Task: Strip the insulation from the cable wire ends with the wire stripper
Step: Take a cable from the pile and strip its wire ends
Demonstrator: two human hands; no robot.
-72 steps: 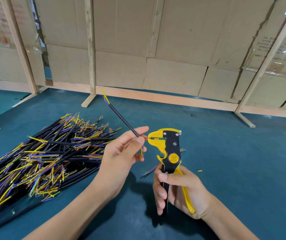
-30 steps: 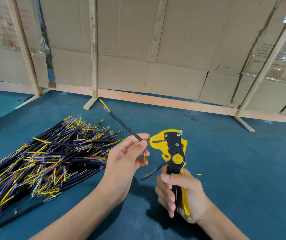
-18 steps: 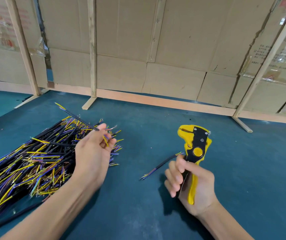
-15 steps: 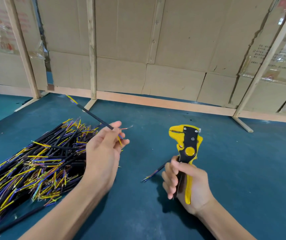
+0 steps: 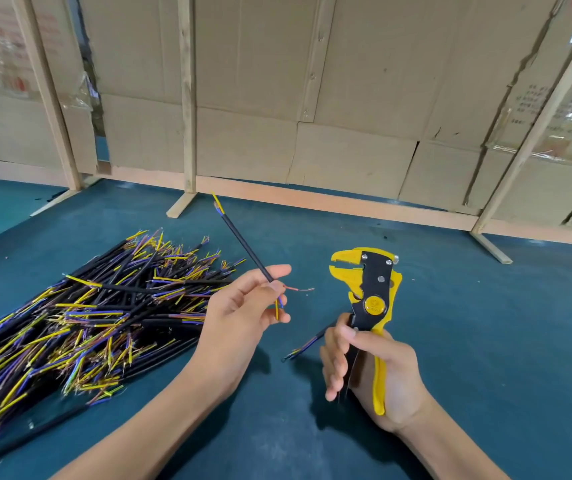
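Head view: my left hand pinches the cable near its lower end, one fine bared core sticking out toward the stripper, apart from its jaws. My right hand grips the handles. Misaligned, that thin core could slip past the jaws or get nicked.

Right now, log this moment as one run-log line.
left hand: pinches black cable, bare copper strand showing | right hand: grips yellow-and-black wire stripper, apart from cable | cable pile: on teal tabletop
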